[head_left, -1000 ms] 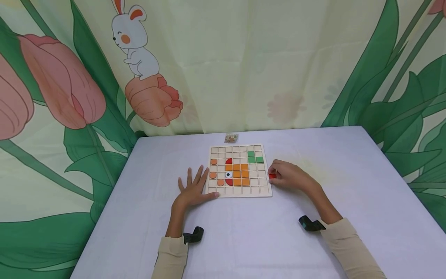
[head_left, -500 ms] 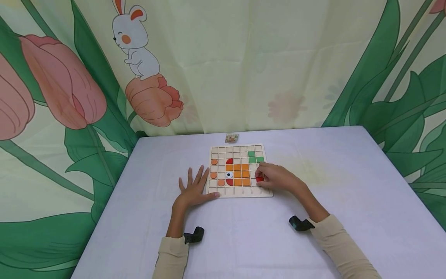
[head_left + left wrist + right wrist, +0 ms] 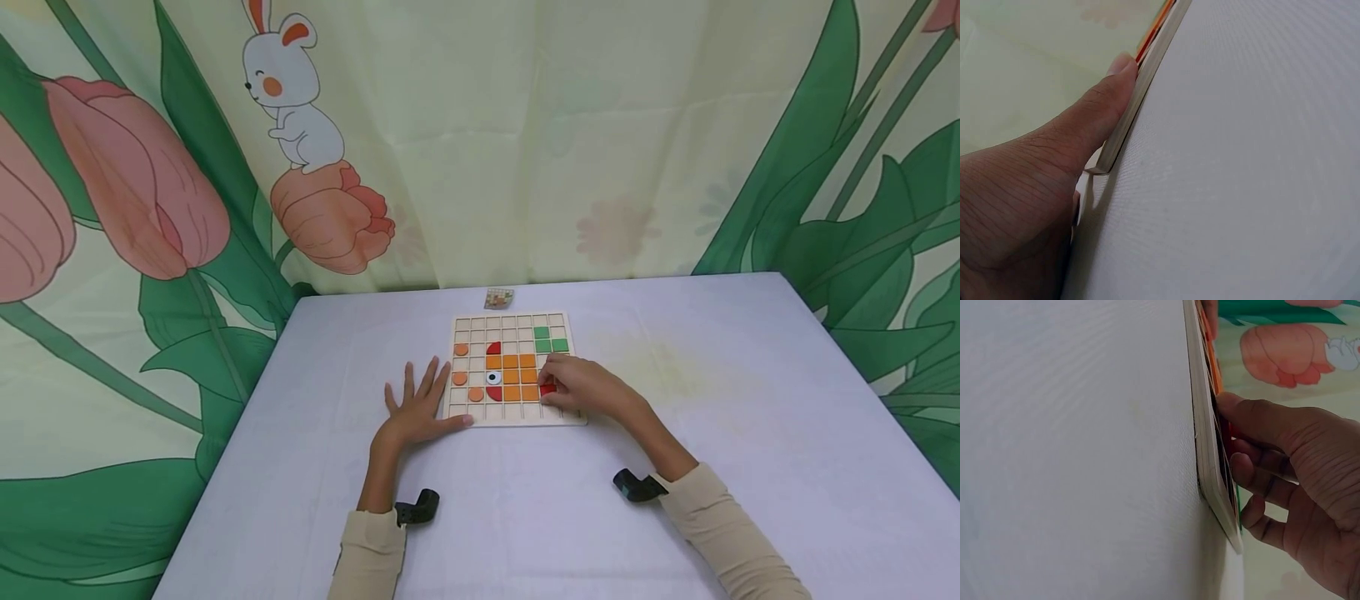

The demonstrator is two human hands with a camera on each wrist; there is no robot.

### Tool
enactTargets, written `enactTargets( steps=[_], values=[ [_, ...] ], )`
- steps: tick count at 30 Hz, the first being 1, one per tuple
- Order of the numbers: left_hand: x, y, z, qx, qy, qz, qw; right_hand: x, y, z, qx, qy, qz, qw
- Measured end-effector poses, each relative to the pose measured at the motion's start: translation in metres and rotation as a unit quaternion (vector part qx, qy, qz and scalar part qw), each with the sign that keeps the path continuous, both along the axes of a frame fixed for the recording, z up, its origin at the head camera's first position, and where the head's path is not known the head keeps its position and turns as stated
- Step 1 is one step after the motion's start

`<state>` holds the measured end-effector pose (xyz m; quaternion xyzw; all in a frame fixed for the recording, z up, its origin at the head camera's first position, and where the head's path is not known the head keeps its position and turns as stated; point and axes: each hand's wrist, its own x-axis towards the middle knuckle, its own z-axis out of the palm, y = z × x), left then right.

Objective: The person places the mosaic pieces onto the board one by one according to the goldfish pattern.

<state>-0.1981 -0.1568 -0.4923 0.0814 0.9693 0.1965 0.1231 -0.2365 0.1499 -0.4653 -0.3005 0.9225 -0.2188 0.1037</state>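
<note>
A pale wooden grid board (image 3: 517, 414) lies flat on the table. My left hand (image 3: 414, 417) is spread at its left side, with the thumb over the front left corner, as the left wrist view (image 3: 1054, 150) also shows from the side. Between thumb and fingers my right hand (image 3: 588, 383) pinches a red piece (image 3: 548, 389) at the board, right beside the orange squares (image 3: 519, 377). The fingers partly cover this red piece. On the board also sit a white eye piece (image 3: 493, 377), two red quarter-rounds (image 3: 493, 348), green squares (image 3: 542, 333) and orange discs (image 3: 459, 379).
Behind the board lies a small printed picture card (image 3: 498, 298). A white cloth covers the table (image 3: 517, 517). A curtain (image 3: 480, 167) printed with tulips and a rabbit hangs along the back edge.
My right hand has moved left from beside the board's right edge onto the board, carrying the red piece up to the orange squares. My left hand has stayed in place.
</note>
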Motion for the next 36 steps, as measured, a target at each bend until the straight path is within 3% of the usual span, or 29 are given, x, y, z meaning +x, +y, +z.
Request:
enactTargets(
  steps=[27, 36],
  values=[
    [-0.003, 0.003, 0.0, -0.002, 0.0, -0.005, 1.0, 0.004, 0.009, -0.002, -0.026, 0.033, 0.003, 0.9991],
    [0.0, 0.002, 0.0, 0.001, -0.005, -0.004, 1.0, 0.004, 0.021, -0.006, -0.026, 0.034, -0.037, 0.9984]
  ],
)
